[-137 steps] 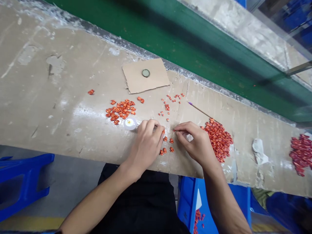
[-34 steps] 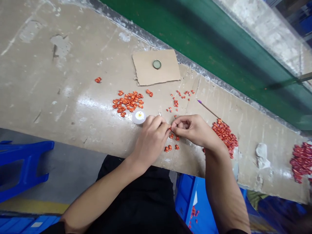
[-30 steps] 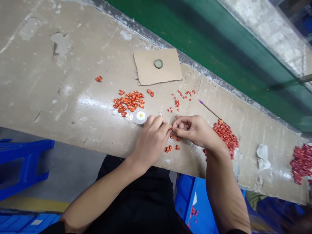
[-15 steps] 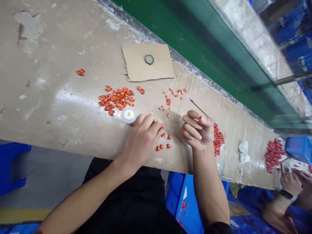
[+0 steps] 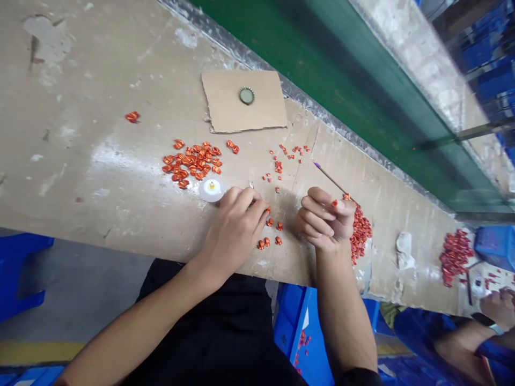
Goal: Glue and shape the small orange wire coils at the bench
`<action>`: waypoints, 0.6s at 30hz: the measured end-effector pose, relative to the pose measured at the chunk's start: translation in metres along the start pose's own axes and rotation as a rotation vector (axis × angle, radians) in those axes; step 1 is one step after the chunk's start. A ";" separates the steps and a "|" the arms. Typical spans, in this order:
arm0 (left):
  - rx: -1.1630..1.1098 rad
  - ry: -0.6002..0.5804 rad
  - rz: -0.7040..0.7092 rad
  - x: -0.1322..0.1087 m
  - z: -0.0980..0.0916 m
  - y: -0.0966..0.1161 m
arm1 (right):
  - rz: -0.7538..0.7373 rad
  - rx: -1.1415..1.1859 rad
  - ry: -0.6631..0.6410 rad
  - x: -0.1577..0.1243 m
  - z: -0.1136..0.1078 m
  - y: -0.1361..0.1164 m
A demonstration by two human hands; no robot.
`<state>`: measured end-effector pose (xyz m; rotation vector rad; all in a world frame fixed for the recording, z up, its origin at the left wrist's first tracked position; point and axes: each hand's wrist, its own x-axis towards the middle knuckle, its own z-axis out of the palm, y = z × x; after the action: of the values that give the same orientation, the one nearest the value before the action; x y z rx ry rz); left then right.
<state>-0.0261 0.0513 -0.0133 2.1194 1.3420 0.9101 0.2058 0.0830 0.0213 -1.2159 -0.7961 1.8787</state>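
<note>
Along the near edge of the scarred beige worktop [image 5: 80, 134], small crimped orange foil pieces [image 5: 270, 222] lie within reach of the curled left hand [image 5: 235, 228] and half-open right hand [image 5: 325, 220], whose fingers [image 5: 319, 206] may hold a tiny orange piece [image 5: 334, 203], though that is unclear.

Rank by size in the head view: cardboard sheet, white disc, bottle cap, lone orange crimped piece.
1. Cardboard sheet
2. White disc
3. Bottle cap and lone orange crimped piece: they look about alike, so I won't rank them.

Small crimped orange-red foil pieces [image 5: 278, 226], scattered singly, well apart
</note>
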 end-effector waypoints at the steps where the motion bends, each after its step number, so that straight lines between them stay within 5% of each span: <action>1: -0.001 -0.003 -0.002 0.000 0.000 0.000 | 0.007 0.027 -0.005 0.001 0.002 -0.001; 5: -0.014 0.010 -0.002 -0.001 0.001 -0.001 | 0.001 0.021 -0.085 0.004 0.009 -0.003; 11: 0.004 -0.030 0.004 -0.001 0.000 -0.001 | 0.035 -0.551 0.063 0.003 0.017 -0.007; 18: -0.007 -0.032 0.000 0.000 -0.001 0.000 | 0.037 -0.793 0.033 0.002 0.031 -0.010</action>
<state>-0.0271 0.0516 -0.0127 2.1203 1.3212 0.8752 0.1787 0.0870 0.0395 -1.7193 -1.5927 1.5929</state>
